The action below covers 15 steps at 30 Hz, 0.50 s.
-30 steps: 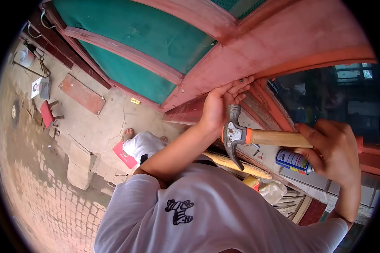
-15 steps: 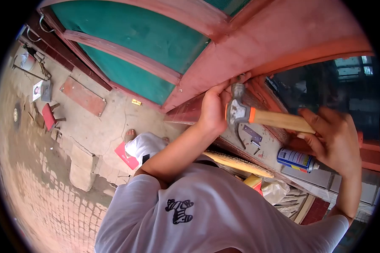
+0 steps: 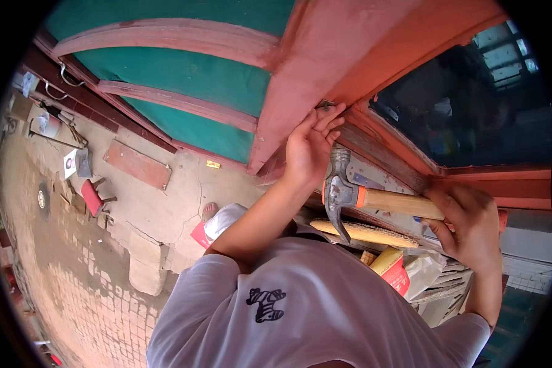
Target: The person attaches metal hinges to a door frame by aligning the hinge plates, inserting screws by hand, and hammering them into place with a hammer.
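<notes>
My right hand (image 3: 469,224) is closed around the wooden handle of a claw hammer (image 3: 342,191). The hammer's steel head, with an orange band below it, hangs just under my left hand (image 3: 310,150), its claw pointing down. My left hand is raised against the pink wooden door frame (image 3: 310,73), fingers bent together at a small dark metal piece (image 3: 328,105) on its edge. What exactly the fingertips pinch is too small to make out. Behind the hammer, a grey metal plate with holes (image 3: 367,180) lies on the ledge.
A dark glass pane (image 3: 454,116) in a red frame stands close on the right. Below the hammer are a long yellow piece (image 3: 368,233), a red-and-yellow packet (image 3: 391,270) and a plastic bag (image 3: 424,273). A small red stool (image 3: 93,197) and a board (image 3: 138,164) are on the ground at left.
The hammer head has dropped away from the metal piece and my left fingertips. My right hand has moved lower and slightly left. The camera view has shifted, and the spray can is now mostly hidden.
</notes>
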Each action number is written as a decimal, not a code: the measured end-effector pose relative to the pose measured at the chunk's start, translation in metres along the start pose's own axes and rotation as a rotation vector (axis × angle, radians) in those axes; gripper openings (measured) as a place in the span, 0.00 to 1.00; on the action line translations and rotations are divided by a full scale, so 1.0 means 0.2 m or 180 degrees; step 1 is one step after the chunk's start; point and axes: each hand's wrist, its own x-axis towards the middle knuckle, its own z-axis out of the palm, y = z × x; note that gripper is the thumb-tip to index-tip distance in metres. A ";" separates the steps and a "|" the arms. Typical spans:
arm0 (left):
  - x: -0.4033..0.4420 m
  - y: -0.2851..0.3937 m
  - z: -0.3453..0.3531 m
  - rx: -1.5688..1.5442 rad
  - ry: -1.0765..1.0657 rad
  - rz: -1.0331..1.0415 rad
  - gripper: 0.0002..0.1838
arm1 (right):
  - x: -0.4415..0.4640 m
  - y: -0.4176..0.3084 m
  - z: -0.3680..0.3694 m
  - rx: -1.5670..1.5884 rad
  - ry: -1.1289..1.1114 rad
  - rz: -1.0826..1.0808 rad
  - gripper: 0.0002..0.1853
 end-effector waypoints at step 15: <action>-0.35 0.61 0.26 0.4504 -0.1525 0.2543 0.07 | -0.27 -0.65 0.88 0.4708 0.1515 0.2300 0.14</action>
